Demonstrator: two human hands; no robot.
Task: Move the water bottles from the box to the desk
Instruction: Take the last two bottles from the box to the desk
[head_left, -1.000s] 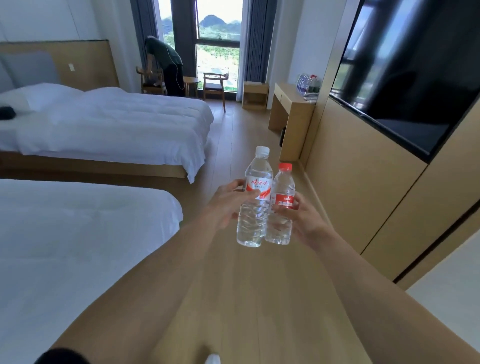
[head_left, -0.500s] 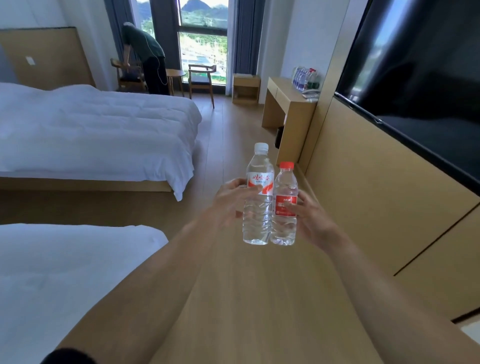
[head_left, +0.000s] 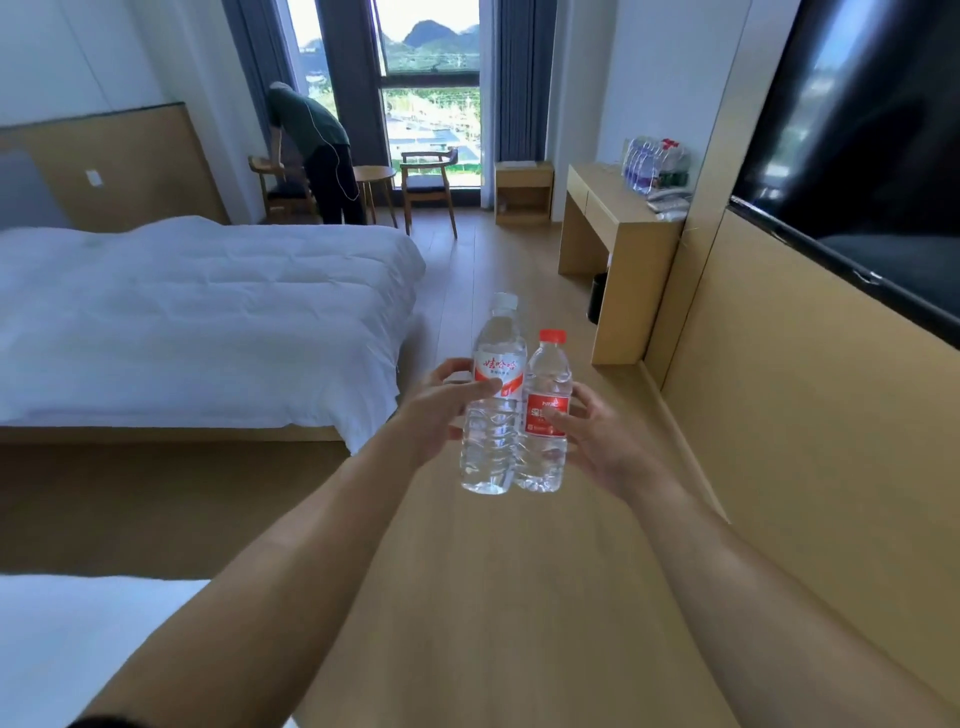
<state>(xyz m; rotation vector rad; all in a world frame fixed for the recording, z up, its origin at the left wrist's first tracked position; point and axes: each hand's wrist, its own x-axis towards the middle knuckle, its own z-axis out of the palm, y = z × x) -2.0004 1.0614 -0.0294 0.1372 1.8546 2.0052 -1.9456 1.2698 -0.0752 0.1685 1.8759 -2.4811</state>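
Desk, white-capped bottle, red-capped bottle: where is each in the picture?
desk (head_left: 613, 208), head view, bare top.
white-capped bottle (head_left: 493, 441), head view, clear lower body.
red-capped bottle (head_left: 545, 457), head view, clear lower body.

The white-capped bottle (head_left: 492, 400) and the red-capped bottle (head_left: 544, 415) are clear, glossy plastic with ribbed lower walls and shiny printed labels. The tabletop (head_left: 618, 200) and the wall panel (head_left: 810, 415) look like smooth matt light wood. The floor (head_left: 493, 597) is smooth wood plank. The bed (head_left: 197, 312) wears soft, creased white cloth. The television (head_left: 872, 135) is glossy black
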